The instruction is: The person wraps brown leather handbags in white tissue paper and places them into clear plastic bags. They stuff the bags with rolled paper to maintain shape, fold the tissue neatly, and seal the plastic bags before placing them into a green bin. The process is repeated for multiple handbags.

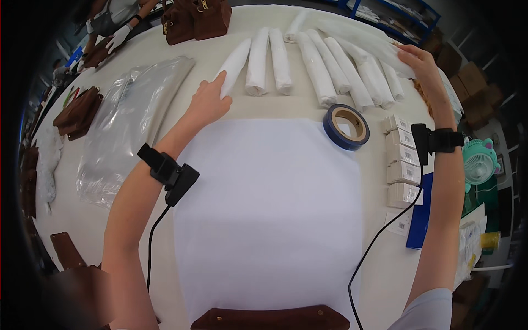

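A row of white rolls (257, 63), seemingly rolled paper or wrap, lies across the far side of the table. At the left end of this row, my left hand (209, 103) closes on the near end of a slanting white roll (235, 61), index finger along its side. My right hand (422, 65) reaches to the far right. Its fingers pinch the end of a longer, translucent white roll (360, 39) lying across the tops of several others. A white sheet (269, 203) is spread flat in front of me, with a brown leather piece (269, 319) at its near edge.
A blue tape roll (346, 127) sits at the sheet's far right corner. Stacked white tags (403, 157) stand by my right forearm. Clear plastic bags (132, 121) lie left; brown handbags (197, 21) stand at the back. A co-worker's gloved hand (118, 38) shows far left.
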`<state>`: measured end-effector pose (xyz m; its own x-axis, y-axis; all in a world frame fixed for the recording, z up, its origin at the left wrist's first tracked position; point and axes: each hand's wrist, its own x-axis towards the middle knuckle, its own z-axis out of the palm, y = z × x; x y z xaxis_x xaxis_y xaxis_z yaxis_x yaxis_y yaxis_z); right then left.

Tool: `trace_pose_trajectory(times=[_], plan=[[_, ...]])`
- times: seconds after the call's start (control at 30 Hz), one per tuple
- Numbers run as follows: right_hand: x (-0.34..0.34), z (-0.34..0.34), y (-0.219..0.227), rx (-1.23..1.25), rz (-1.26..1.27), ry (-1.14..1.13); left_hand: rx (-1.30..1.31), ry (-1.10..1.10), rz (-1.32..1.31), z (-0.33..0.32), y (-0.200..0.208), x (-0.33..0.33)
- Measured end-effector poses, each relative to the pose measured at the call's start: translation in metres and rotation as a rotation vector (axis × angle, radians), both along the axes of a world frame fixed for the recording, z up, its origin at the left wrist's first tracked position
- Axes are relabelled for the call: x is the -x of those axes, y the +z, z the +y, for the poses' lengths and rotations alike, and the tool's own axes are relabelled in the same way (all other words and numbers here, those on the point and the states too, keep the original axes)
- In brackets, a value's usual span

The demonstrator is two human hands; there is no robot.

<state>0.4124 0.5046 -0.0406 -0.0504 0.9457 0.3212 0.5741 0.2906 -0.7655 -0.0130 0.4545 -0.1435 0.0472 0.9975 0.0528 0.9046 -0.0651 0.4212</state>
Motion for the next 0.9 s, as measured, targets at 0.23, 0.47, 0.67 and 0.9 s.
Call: trace_pose_trajectory(times=[0.23, 0.47, 0.67, 0.9], plan=[[-0.121, 0.006, -0.054, -0.09, -0.499, -0.825, 0.07, -0.007, -0.02, -0.01, -0.022, 0.008], [-0.111, -0.054, -0.052, 0.27, -0.166, -0.152, 0.055, -0.036, -0.088, -0.023, -0.023, 0.019], [-0.072, -0.148, 0.004, -0.066, -0.487, -0.338, -0.014, -0.217, -0.193, -0.03, -0.012, 0.019], [0.027, -0.278, 0.066, 0.176, 0.009, 0.235, -0.48, -0.589, 0.25, -0.153, 0.134, -0.035]])
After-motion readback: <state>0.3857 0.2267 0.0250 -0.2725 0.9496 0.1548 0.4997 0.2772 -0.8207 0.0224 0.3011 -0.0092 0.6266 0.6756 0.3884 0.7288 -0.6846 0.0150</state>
